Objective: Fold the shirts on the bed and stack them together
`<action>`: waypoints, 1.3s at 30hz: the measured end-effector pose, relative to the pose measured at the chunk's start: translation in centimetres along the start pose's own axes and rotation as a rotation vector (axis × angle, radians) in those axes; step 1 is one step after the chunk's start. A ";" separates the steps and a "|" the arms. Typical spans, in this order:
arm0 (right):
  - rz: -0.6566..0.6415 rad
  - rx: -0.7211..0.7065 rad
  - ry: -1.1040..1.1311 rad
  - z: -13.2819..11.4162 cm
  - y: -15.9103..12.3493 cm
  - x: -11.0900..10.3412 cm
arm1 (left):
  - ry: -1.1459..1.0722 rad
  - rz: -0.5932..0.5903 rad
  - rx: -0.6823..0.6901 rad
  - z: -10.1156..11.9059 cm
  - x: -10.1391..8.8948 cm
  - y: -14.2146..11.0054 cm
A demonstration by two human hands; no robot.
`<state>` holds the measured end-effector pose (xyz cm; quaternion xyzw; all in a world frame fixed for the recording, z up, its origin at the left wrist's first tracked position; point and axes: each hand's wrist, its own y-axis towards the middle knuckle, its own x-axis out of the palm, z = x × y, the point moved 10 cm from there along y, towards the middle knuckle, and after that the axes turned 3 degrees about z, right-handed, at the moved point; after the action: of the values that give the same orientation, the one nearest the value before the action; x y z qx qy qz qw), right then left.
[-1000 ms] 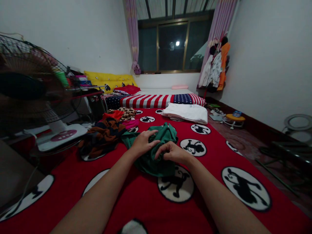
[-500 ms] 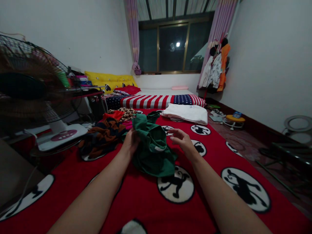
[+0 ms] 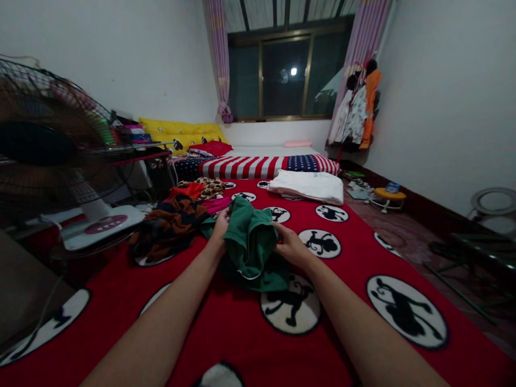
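Note:
A crumpled green shirt (image 3: 252, 244) lies bunched on the red blanket (image 3: 237, 344), between my two hands. My left hand (image 3: 221, 226) grips its left side, the fingers partly hidden behind the cloth. On the other side, my right hand (image 3: 288, 242) pinches the shirt's right edge, thumb and fingers closed on it. Folds stand up between the hands, and a thin white strip shows low on the front. Just left of my left hand is a heap of clothes with a brown-and-navy garment (image 3: 171, 223) in front.
A folded white cloth (image 3: 306, 186) lies on the blanket's far right. Close on the left stands a fan (image 3: 86, 193). A bed with a striped cover (image 3: 245, 167) is at the back, and an orange-topped stool (image 3: 390, 194) stands on the floor to the right.
My right hand has moved left and taken hold of the shirt's right edge. The upper part of the shirt is now raised into folds, and its white label no longer shows.

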<state>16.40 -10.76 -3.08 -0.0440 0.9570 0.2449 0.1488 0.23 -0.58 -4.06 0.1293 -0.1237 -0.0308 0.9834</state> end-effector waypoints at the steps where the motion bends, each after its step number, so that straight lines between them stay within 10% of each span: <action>1: 0.003 0.006 -0.011 0.1 0.0 -0.2 | 0.055 0.036 0.047 0.9 -0.5 -0.1; 4: 0.017 0.009 -0.064 -0.1 0.0 -0.7 | 0.352 0.038 0.306 4.9 -0.8 -1.1; 8: -0.008 -0.006 -0.165 -0.9 -0.2 -1.0 | 0.723 -0.286 0.607 7.6 2.3 -3.3; 13: -0.001 -0.017 -0.157 -0.8 0.1 -2.9 | 0.723 -0.454 0.568 7.2 2.5 -3.5; 22: 0.960 -0.105 -0.102 -3.7 -3.8 -13.9 | 0.239 0.159 0.410 7.5 -5.8 -0.6; 32: 1.210 -0.003 0.165 2.6 -4.9 -17.7 | 0.050 0.166 0.036 3.4 -6.3 0.6; 39: 1.221 0.020 0.203 3.6 -5.1 -17.8 | 0.062 0.156 0.011 3.5 -6.0 0.3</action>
<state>35.05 -13.24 -2.99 0.4901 0.8211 0.2714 -0.1095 -6.45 -0.56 -2.10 0.1258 -0.1033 0.0506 0.9854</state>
